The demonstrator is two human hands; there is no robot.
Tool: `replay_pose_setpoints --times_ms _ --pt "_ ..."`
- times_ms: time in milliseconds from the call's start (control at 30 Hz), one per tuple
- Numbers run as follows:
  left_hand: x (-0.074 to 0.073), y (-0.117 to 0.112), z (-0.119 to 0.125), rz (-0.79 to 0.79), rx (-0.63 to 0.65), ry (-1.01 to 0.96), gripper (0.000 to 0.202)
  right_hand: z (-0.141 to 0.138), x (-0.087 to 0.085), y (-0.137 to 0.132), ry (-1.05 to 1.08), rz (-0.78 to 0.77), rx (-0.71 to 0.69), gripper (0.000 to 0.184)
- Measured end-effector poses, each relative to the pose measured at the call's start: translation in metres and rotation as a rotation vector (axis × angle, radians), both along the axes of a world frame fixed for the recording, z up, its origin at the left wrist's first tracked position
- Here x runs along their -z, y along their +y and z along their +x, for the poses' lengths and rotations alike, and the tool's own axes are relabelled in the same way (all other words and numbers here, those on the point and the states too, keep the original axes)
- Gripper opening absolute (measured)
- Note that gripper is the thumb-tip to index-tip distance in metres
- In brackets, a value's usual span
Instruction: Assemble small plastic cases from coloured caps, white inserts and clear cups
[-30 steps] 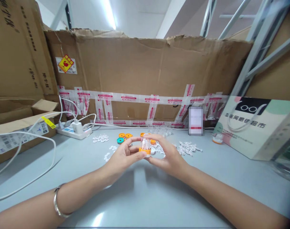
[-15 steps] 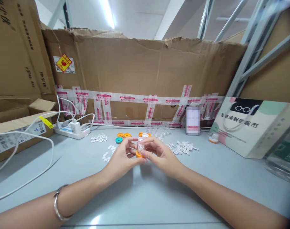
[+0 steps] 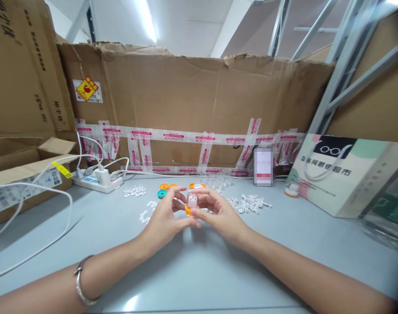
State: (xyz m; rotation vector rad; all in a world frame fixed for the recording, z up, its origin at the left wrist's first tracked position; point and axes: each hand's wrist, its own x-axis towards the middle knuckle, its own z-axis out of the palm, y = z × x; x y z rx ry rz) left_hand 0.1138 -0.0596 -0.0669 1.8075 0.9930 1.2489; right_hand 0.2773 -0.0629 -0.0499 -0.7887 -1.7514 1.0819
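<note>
A small clear container with an orange base (image 3: 192, 201) is held upright between my hands, just above the table. A white openwork piece shows inside its clear wall. My right hand (image 3: 220, 213) pinches it from the right, thumb low by the orange base and fingers along the clear side. My left hand (image 3: 171, 211) curls about its left side, its fingertips at the container and its thumb below the base; exact contact there is partly hidden. Behind my hands lie orange round caps (image 3: 164, 186) and a teal cap (image 3: 162, 193).
White discs (image 3: 135, 191), small white pieces (image 3: 144, 216), white openwork parts (image 3: 251, 203) and clear cups (image 3: 215, 179) lie in groups. A similar container (image 3: 292, 189) stands by the paper bag (image 3: 336, 183). A power strip (image 3: 99, 182) sits left; a large cardboard box (image 3: 185, 96) walls the back.
The container has turned slightly in my fingers, its white inner piece showing more plainly. My hands stay in nearly the same place, and the view has shifted a little.
</note>
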Motion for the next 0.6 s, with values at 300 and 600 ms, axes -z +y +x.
replay_pose_setpoints --times_ms 300,600 --pt "-0.014 -0.006 -0.004 0.034 -0.024 0.100 0.041 0.128 -0.029 0.083 -0.292 0.156 0.791 0.041" --pt "-0.025 0.021 -0.024 0.181 -0.189 0.120 0.029 0.229 -0.002 0.101 -1.017 0.078 1.253 0.035"
